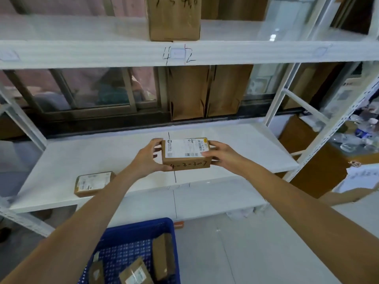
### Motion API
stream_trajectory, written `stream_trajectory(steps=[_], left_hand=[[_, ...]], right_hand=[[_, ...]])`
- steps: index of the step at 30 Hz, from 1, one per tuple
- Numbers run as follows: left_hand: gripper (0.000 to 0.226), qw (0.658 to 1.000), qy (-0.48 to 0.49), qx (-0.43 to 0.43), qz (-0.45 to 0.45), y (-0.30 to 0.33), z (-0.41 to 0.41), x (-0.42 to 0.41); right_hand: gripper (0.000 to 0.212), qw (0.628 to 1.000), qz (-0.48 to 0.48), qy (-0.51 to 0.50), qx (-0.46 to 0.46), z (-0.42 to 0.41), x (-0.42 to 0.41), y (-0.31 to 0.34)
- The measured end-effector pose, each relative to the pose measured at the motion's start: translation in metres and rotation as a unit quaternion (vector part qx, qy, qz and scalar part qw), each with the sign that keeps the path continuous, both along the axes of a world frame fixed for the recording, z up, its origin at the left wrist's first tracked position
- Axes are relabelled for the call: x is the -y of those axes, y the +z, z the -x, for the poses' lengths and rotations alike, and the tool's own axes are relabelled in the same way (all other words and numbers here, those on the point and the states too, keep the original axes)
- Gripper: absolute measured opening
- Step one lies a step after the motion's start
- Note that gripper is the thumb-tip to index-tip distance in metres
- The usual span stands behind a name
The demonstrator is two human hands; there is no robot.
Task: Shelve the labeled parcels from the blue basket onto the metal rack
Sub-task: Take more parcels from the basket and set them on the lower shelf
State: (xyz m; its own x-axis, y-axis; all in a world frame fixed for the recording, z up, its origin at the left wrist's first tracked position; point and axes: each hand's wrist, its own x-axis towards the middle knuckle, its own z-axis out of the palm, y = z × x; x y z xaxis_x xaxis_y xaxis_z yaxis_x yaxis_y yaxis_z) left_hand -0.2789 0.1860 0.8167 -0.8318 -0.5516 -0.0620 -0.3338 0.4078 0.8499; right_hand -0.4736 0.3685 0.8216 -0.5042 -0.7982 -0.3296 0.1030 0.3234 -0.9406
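While the blue basket (131, 232) sits nearest, low between the forearms, it holds at least three brown parcels (136, 271) waiting their turn, so the shelving looks well short of finished. Beyond it, both arms reach forward over the front lip of the metal rack (225, 193). The left hand (146, 155) cups the left end of a labeled parcel (186, 153), thumb on top and fingers curled underneath; the right hand (220, 152) clasps the right end, thumb pressed onto the label's edge. The box is level, label upward, with "4-3-3007" handwritten on its near face, and whether it hangs just above the middle shelf or already rests there cannot be told.

The likeliest mistake is a misplacement: a black line runs down the shelf beneath the box, apparently dividing zones, and setting it astride that line could leave it in the wrong slot. Letting go before it is flat could tip it toward the front edge. To the left, another flat parcel (93, 183) lies close to that edge. Farther back, tall cardboard boxes (209, 91) stand behind the shelf, and one more carton (174, 19) sits on the shelf above, marked "4 2".
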Motion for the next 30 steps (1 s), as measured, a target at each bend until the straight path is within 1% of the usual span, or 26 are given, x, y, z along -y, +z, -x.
stream_trajectory(steps=[4, 8, 15, 22, 27, 30], left_hand=[[0.094, 1.0, 0.009, 0.014, -0.002, -0.06, 0.027, 0.019], [0.095, 1.0, 0.02, 0.004, -0.005, -0.116, 0.045, 0.028], [0.097, 0.998, 0.05, 0.009, -0.043, -0.194, 0.075, 0.04], [0.103, 0.996, 0.069, 0.045, -0.038, -0.231, 0.093, 0.062], [0.106, 0.995, 0.069, 0.073, -0.023, -0.249, 0.099, 0.073], [0.107, 0.994, 0.076, 0.075, -0.018, -0.257, 0.102, 0.075]], right_hand=[[0.053, 1.0, 0.006, -0.004, 0.002, 0.023, 0.019, -0.058], [0.056, 1.0, -0.002, -0.014, 0.022, 0.044, 0.032, -0.122], [0.057, 1.0, -0.022, -0.009, -0.011, 0.073, 0.056, -0.204], [0.055, 0.999, -0.04, 0.001, -0.008, 0.086, 0.084, -0.243], [0.055, 0.998, -0.05, 0.014, -0.019, 0.091, 0.098, -0.256], [0.055, 0.998, -0.054, 0.012, -0.033, 0.095, 0.103, -0.26]])
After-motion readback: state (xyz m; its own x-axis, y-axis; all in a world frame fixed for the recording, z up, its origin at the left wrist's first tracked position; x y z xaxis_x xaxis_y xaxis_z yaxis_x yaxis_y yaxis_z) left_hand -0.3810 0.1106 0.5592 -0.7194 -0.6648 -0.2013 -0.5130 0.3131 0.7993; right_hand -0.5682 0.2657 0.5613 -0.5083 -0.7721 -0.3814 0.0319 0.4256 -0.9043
